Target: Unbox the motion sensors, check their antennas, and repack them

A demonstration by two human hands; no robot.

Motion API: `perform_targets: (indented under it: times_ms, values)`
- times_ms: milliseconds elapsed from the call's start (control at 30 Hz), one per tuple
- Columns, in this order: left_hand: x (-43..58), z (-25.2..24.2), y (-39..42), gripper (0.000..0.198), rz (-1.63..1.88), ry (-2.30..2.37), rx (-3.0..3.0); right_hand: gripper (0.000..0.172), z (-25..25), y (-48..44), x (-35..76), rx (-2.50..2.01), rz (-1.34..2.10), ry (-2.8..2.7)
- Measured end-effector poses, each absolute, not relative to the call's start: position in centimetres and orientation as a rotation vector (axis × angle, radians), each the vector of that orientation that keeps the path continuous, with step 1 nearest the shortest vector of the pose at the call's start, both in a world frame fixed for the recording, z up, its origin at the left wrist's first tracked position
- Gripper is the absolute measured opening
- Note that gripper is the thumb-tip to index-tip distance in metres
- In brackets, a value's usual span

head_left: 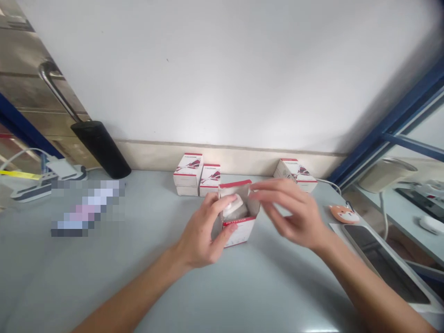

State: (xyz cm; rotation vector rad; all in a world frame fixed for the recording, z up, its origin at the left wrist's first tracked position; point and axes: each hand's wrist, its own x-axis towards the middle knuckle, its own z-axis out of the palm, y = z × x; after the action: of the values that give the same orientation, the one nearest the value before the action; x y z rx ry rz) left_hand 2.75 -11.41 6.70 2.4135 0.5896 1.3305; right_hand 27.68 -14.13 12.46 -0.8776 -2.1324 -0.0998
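Note:
A small white-and-red cardboard box [239, 233] stands on the table with its top flaps up. Inside it sits a white plastic object [235, 209], partly hidden by my fingers; its kind cannot be made out. My left hand [206, 231] grips the box from the left, thumb on the front wall and index finger reaching in over the white object. At the box's right side flap is my right hand [289, 208], its fingers stretched out and their tips at the flap's upper edge, the thumb apart below them.
Similar closed boxes stand against the wall, a stack [188, 174] left of centre and others [298, 173] at right. A black cylinder [102, 148] and a power strip [34, 187] are at left. An orange animal-faced case [343, 213] and a dark-screened device [385, 263] lie at right.

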Motion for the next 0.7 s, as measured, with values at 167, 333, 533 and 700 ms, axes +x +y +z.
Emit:
perform_targets:
  times_ms: [167, 333, 533, 700]
  values:
    - [2.6, 7.0, -11.7, 0.045, 1.215, 0.655, 2.505, 0.022, 8.2, -11.7, 32.3, -1.675, -0.121, -1.86]
    - [2.7, 7.1, -11.8, 0.043, 1.183, 0.706, 2.536, 0.029, 5.5, -10.6, 33.3, -2.058, 0.014, -2.069]
    - [2.8, 7.4, -11.9, 0.04, 1.238, 0.686, 2.513, 0.03, 4.6, -10.3, 33.9, -2.018, 0.129, -2.079]
    - [2.9, 7.3, -12.1, 0.036, 1.224, 0.656, 2.503, 0.024, 7.6, -11.4, 33.0, -1.803, 0.108, -1.859]
